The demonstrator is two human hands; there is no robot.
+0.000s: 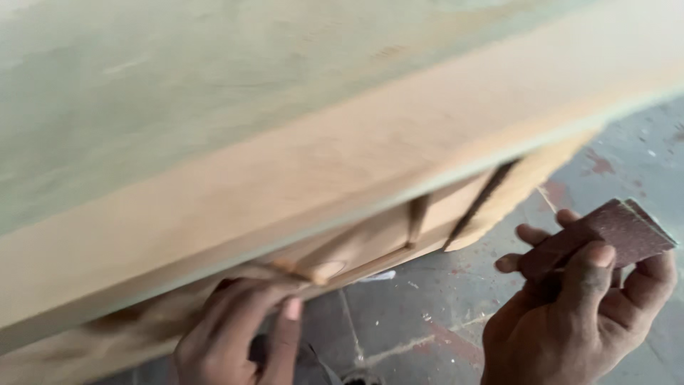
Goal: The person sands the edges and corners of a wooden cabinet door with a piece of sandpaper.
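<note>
A big pale wooden piece (299,164) fills most of the view, running from about nine o'clock up toward two o'clock, its flat top blurred and its thick front edge facing the person. Under that edge, near six o'clock, a lower part of the frame (370,246) shows through, with slats and dark gaps between them. The left hand (239,335) sits at about seven o'clock, tucked beneath the edge, fingers bent and pressed up against the underside of the wood, the thumb hanging down; whether it grips anything besides the wood I cannot tell. The right hand (581,317) is at four o'clock, clear of the wood, and it pinches a folded piece of reddish-brown sandpaper (609,232) between the thumb on the near face and the curled fingers behind it. The sandpaper juts up and to the right out of that grasp, toward three o'clock, just beside the end of the frame but not touching it. Below both hands lies a grey floor (427,314), scuffed, with reddish patches and pale specks.
</note>
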